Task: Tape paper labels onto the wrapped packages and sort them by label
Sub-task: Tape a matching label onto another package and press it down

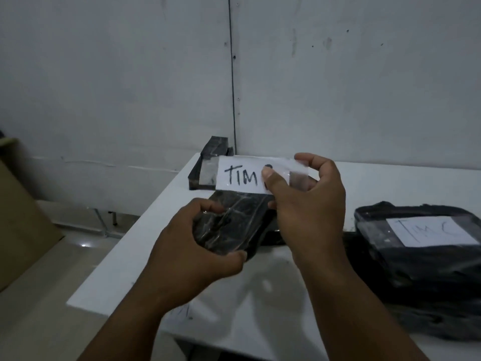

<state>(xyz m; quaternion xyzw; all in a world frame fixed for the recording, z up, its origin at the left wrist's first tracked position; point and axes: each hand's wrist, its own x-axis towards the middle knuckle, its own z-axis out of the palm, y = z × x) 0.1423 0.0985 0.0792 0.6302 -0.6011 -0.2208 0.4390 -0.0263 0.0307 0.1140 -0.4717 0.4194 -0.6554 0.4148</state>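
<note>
Grey-white wall panels fill the upper half of the frame, with a dark seam running down the middle to the back of the white bench. At centre frame my left hand grips a small package wrapped in dark glossy plastic, fingers curled over its top and thumb under its near edge. My right hand pinches a paper label between thumb and fingers, holding it up just above that package. Its marker writing reads "TIM", and my thumb covers whatever follows. Clear tape seems to run past the paper's right end, though the dim light makes that hard to tell. Behind the label, toward the back corner of the bench, lies a second dark package, partly hidden by the paper. At the right edge of the frame sits a larger black wrapped bundle, and on its top is a taped label that reads "TIM C". Brown cardboard leans at the left edge of the frame, off the bench.
</note>
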